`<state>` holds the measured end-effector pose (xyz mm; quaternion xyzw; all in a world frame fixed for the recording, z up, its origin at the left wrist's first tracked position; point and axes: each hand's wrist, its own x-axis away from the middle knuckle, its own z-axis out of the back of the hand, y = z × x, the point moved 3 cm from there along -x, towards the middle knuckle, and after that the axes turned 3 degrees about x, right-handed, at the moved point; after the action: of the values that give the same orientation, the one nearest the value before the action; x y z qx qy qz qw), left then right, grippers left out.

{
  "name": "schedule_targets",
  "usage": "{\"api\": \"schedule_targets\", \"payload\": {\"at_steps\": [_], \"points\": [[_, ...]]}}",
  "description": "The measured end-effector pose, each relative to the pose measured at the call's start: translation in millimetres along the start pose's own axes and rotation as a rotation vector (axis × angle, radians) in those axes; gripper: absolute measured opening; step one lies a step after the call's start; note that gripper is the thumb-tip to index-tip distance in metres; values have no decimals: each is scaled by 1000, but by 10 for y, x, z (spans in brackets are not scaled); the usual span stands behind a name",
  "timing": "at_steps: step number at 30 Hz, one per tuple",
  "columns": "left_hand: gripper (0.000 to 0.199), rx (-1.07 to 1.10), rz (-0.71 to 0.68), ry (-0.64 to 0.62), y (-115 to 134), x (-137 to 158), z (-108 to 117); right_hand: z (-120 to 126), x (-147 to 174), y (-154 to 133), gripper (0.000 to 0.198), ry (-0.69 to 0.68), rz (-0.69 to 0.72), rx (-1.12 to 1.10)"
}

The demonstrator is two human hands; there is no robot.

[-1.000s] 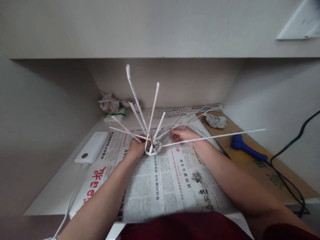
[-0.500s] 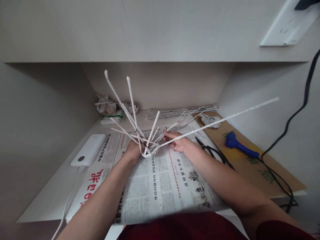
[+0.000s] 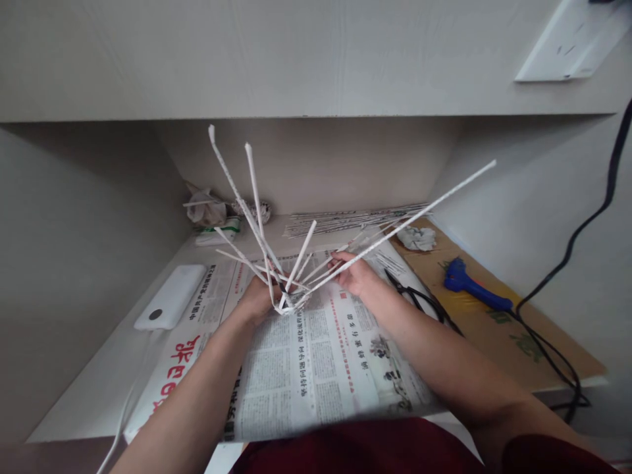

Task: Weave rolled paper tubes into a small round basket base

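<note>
A small woven piece of rolled paper sticks (image 3: 291, 306) is held over the newspaper, its white sticks standing up and fanning outward. My left hand (image 3: 261, 295) is closed around its left side, with the fingertips mostly hidden behind the sticks. On the right, my right hand (image 3: 351, 273) has its fingers pinched on a paper stick that runs out from the woven base. One long paper stick (image 3: 419, 214) slants up to the right, passing in front of that hand.
Printed newspaper (image 3: 320, 368) covers the table. Black scissors (image 3: 419, 299), a blue glue gun (image 3: 474, 289) and crumpled paper (image 3: 417, 238) lie at the right, partly on cardboard (image 3: 538, 345). A white power bank (image 3: 170, 296) lies left. Spare paper sticks (image 3: 340, 222) lie at the back.
The long stick has swung up and left, its tip now higher and nearer. My right hand has shifted slightly up and right; the woven piece has moved a little left.
</note>
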<state>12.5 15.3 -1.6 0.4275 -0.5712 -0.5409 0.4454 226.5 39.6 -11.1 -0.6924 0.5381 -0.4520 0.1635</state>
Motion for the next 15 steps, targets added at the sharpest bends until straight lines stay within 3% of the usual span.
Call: {"api": "schedule_targets", "payload": {"at_steps": [3, 7, 12, 15], "points": [[21, -60, 5, -2, 21, 16, 12, 87, -39, -176, 24, 120, 54, -111], [19, -137, -2, -22, 32, 33, -10, 196, -91, -369, 18, 143, 117, -122], [20, -191, -11, -58, -21, 16, -28, 237, -81, -395, 16, 206, 155, -20], [18, -215, -31, -25, -73, -6, -3, 176, -8, -358, 20, 177, 166, 27]]}}
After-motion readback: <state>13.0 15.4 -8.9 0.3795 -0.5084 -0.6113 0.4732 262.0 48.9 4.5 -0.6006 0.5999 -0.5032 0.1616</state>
